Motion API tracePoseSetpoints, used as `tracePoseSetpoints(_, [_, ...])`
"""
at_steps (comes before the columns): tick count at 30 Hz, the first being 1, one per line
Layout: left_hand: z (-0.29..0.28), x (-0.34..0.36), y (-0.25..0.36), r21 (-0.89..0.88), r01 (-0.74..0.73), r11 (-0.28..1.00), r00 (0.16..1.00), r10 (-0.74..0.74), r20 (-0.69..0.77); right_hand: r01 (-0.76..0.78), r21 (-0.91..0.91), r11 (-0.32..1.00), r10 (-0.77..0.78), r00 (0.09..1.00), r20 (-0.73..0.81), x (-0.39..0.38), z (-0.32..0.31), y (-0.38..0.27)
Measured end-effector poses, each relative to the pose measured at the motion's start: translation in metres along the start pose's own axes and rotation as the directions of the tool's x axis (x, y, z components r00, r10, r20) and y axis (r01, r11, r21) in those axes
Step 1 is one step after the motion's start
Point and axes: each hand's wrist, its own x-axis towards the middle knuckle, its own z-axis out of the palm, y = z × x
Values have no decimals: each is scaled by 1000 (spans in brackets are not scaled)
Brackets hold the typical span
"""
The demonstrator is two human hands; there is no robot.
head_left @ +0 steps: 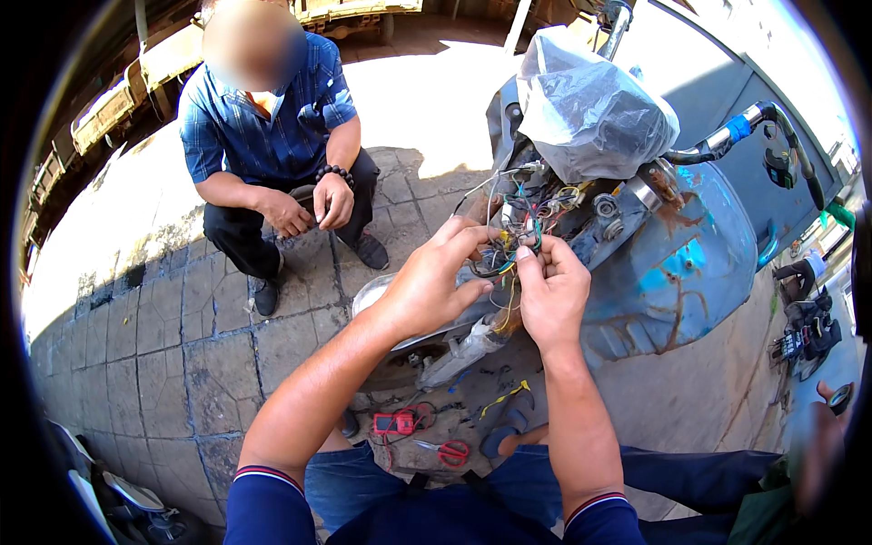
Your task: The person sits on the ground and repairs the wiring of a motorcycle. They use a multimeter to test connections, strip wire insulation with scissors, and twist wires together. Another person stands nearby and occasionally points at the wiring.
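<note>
A tangle of thin coloured wires (520,202) spills from the stripped front of a scooter or motorbike in front of me. My left hand (434,283) reaches in from the left, its fingertips closed on wires of the bundle; its thumb sits lower, near a dark loop of cable. Close beside it, my right hand (552,298) pinches a wire between thumb and forefinger. The fingertips of both hands nearly meet, and the exact strands are hard to make out. A clear plastic bag (595,104) covers the part above the wiring.
A weathered blue panel (681,263) and a handlebar (727,136) stand to the right. On the paving below lie a red meter (393,423), red-handled scissors (451,452) and a yellow wire (505,396). One person (268,136) squats at the left; another's dark-clad leg (699,477) shows at lower right.
</note>
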Motion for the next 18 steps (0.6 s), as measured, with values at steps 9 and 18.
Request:
tracePoseSetpoints(9, [21,7,-30,-290,72,954,995,-88,-42,-80,108,991,77,997,29,-4,-9,-3])
tracePoseSetpoints(18, [27,20,-55,-753,246,611,946,-321,48,-104,161,981,93,993,73,-6,-10,-6])
